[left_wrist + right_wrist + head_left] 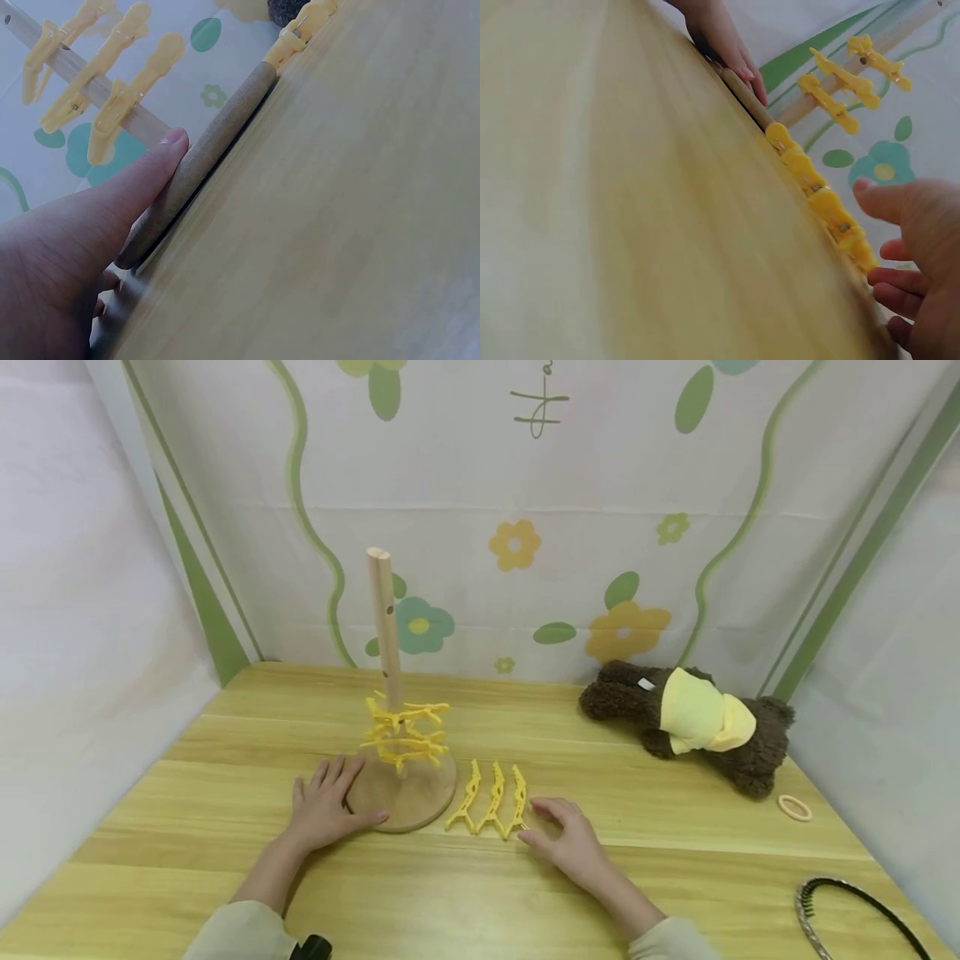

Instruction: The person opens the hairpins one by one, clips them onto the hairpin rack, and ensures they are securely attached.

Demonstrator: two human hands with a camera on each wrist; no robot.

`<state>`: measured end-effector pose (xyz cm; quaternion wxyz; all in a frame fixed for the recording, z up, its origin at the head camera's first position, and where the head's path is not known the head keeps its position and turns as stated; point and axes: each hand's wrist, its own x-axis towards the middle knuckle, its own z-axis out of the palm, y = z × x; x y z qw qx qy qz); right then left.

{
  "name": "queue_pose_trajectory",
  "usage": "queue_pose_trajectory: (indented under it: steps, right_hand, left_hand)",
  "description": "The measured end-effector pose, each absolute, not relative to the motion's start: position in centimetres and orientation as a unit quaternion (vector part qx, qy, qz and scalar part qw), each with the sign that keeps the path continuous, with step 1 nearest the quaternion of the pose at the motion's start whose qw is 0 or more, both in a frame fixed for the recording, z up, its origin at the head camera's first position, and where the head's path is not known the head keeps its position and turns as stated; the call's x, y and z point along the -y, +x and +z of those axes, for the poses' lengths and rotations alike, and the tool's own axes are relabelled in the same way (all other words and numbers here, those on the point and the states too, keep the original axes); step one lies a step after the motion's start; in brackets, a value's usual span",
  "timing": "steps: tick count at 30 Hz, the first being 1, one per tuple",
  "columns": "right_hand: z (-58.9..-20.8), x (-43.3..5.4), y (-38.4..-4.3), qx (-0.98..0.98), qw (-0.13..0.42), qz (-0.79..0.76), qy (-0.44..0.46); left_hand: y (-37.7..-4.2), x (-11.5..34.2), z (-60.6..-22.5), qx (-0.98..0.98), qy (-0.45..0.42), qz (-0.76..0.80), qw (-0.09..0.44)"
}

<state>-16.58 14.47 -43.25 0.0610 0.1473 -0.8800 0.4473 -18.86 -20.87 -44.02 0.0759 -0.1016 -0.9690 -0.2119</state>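
Observation:
A wooden post stands upright on a round wooden base. Yellow alligator hair clips sit around the lower post at several heights, jutting out sideways. My left hand rests at the base's left side, thumb lying on its top and the other fingers spread along its edge and the table. Three more yellow hair clips lie in a row right of the base. Beside the rightmost one is my right hand, thumb and fingers apart near its forked end, holding nothing; the right wrist view shows that gap too.
A brown plush toy in a yellow top lies at the back right of the wooden table. Near the right edge are a small pale ring and a black headband. A flower-printed cloth hangs behind.

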Motion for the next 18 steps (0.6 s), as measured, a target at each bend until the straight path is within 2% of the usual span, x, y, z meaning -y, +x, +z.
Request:
queue_pose_trajectory:
  steps: [8, 18]
  right_hand:
    - [-43.89, -13.94, -16.55, 0.891, 0.103, 0.415, 0.155]
    - [-43.68, -14.04, -16.84, 0.889, 0.118, 0.422, 0.132]
  left_hand:
    - [-18.74, 21.15, -44.01, 0.969, -0.106, -0.207, 0.082]
    - [-18.77, 21.01, -43.77, 0.97, -0.102, -0.209, 0.078]
